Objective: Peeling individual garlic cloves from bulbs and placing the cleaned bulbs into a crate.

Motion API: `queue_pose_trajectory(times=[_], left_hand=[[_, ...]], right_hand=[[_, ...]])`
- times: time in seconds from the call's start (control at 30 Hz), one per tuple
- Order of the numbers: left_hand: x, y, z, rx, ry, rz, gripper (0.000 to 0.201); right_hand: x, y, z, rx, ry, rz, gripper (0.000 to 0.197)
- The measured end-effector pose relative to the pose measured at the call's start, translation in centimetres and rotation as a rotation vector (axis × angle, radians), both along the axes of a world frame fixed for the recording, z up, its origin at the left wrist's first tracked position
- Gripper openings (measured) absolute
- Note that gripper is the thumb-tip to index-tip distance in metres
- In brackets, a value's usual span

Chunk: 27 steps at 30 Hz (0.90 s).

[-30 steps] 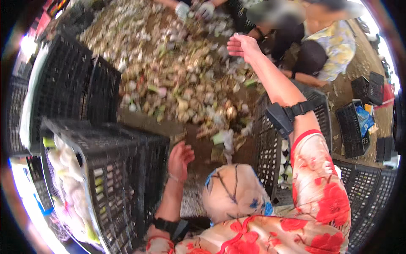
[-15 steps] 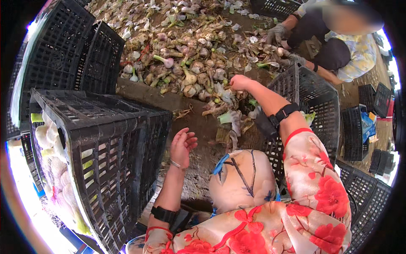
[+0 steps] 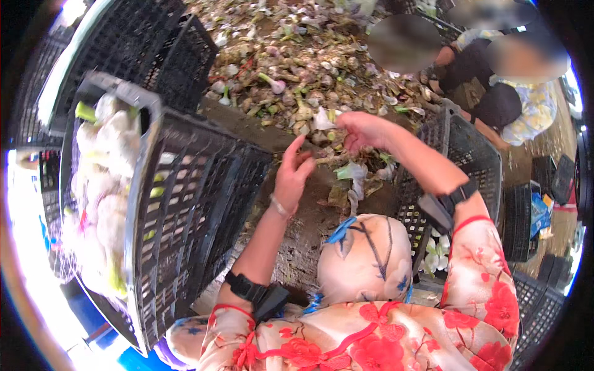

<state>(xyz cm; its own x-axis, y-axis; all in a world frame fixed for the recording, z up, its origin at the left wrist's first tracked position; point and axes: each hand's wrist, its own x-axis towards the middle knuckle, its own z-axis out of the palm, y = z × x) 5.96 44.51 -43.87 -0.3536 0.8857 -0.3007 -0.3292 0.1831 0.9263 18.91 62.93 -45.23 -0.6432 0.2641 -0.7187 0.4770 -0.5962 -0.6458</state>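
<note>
1. Sorting garlic looks well under way, judging by the black crate [image 3: 185, 204] on the person's left, which tilts toward the camera and already holds many white, cleaned bulbs [image 3: 105, 179]

2. The right hand [image 3: 362, 130] is closed around a garlic bulb [image 3: 322, 119] with a papery white skin, at the near edge of the heap

3. The left hand [image 3: 291, 176] is open and holds nothing, fingers spread and 1 finger raised, just beside the right hand and reaching toward the stalk end of that bulb

4. What is left looks like the larger share: the garlic pile [image 3: 297, 68] on the ground ahead spreads wide, a mix of dirty bulbs, stalks and loose skins, too many to count

5. Crates I can count: 1 filled crate on the left, 1 empty-looking dark crate [image 3: 154, 49] behind it, 1 crate [image 3: 476, 161] under the right forearm with a few pale bulbs showing through its side, plus several more stacked at the right rim that blur together

6. Each forearm carries 1 black strap-on device [image 3: 257, 294], so 2 in all

7. 2 other people [image 3: 495, 93] crouch at the far right of the pile, their hands in the heap and well apart from this person's own
</note>
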Motion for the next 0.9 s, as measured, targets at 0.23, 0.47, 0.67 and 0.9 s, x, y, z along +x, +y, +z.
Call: queue_pose_trajectory(times=[0.23, 0.47, 0.67, 0.9], left_hand=[[-0.6, 1.2, 2.2, 0.189, -0.261, 0.129, 0.032], [0.9, 0.3, 3.9, 0.275, -0.384, 0.161, 0.038], [-0.3, 0.8, 3.5, 0.164, 0.025, 0.120, 0.030], [-0.1, -0.2, 3.5, 0.082, 0.255, 0.135, 0.028]], right_hand=[[-1.4, -5.6, 3.4, 0.016, 0.287, -0.011, 0.027], [-2.4, -8.7, 6.2, -0.119, 0.344, -0.307, 0.026], [-1.8, -7.0, 8.1, 0.732, 0.267, -0.135, 0.028], [-2.4, -7.3, 6.6, 0.428, 0.376, -0.085, 0.015]])
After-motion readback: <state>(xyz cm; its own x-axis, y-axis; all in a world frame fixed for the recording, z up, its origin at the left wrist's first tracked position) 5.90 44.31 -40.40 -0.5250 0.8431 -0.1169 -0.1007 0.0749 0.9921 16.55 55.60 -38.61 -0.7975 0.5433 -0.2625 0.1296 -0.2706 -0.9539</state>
